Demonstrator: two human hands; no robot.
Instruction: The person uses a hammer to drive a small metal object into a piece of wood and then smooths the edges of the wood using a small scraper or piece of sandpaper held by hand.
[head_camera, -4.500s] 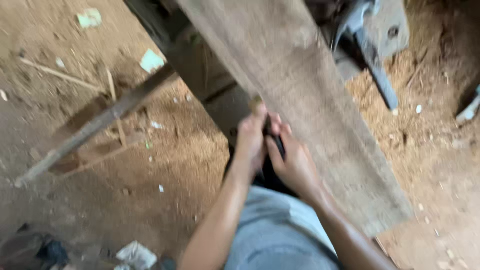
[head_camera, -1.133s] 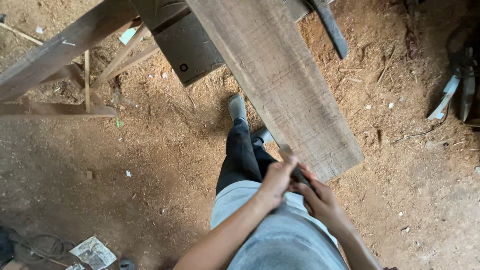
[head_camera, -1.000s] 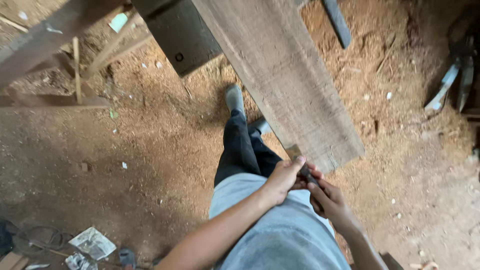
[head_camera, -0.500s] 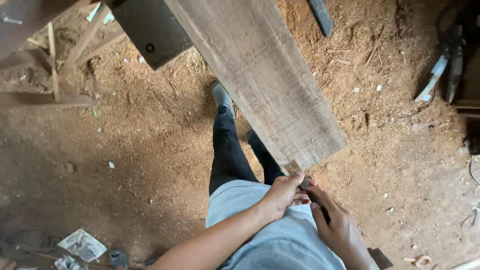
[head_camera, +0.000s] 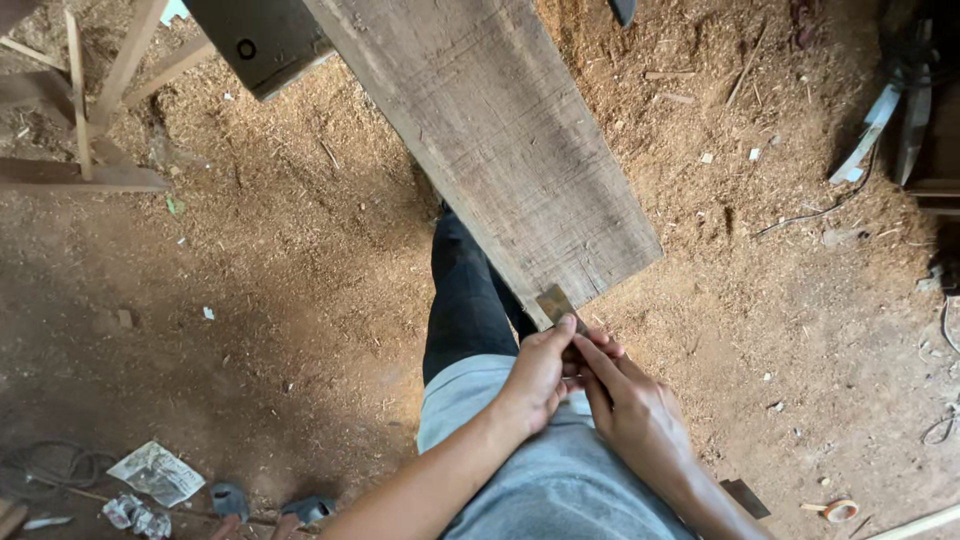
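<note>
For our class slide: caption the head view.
Both hands pinch a small flat piece at the plank's near corner.

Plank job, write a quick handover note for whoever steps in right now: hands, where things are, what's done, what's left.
Left hand: pinching a small flat metal piece against the plank at its near corner.
Right hand: fingers closed beside the left, on the same spot.
Plank: slanting over the sawdust floor, its near end by the hands.
Done: piece set at the corner.
Left: cannot tell from this view.
</note>
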